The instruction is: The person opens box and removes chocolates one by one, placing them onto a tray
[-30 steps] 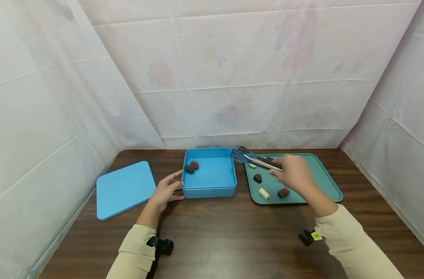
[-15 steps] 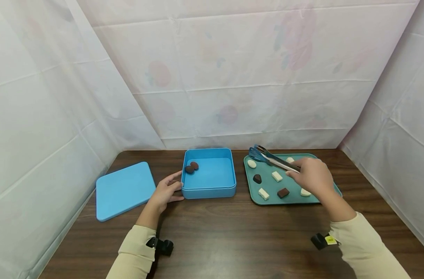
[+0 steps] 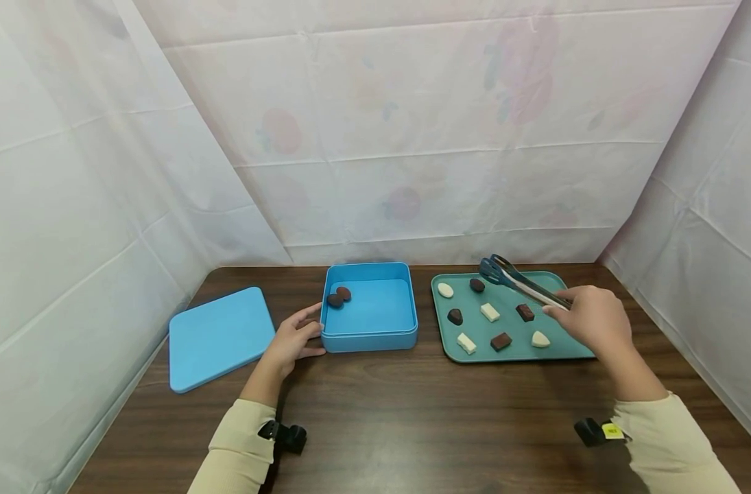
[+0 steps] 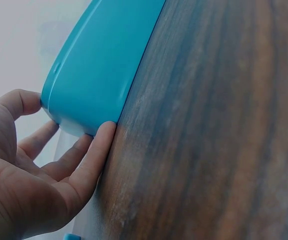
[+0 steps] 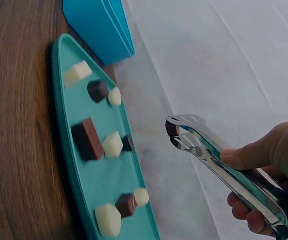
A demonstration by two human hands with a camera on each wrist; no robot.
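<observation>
My right hand (image 3: 594, 319) grips a pair of metal tongs (image 3: 538, 292) by the handle end. Their slotted tips are spread apart above the back of the green tray (image 3: 560, 350); a brown patch shows at one tip in the right wrist view. On the tray lie several dark, brown and white chocolates, among them a white triangular chocolate (image 3: 540, 339) and a brown block (image 3: 501, 341). My left hand (image 4: 39, 175) rests its extended fingertips against the left side of the blue box (image 3: 370, 342). Two brown oval chocolates (image 3: 335, 300) sit inside that box, by its left wall.
A light-blue lid (image 3: 221, 336) lies flat on the wooden table (image 3: 400, 425), left of the box. White patterned cloth (image 3: 437, 137) hangs behind the table and along both sides. Each wrist carries a small black camera (image 3: 291, 438).
My right hand has carried the tongs rightward, from beside the box's right rim to over the tray's back. My left hand stays at the box, and both chocolates inside lie where they were.
</observation>
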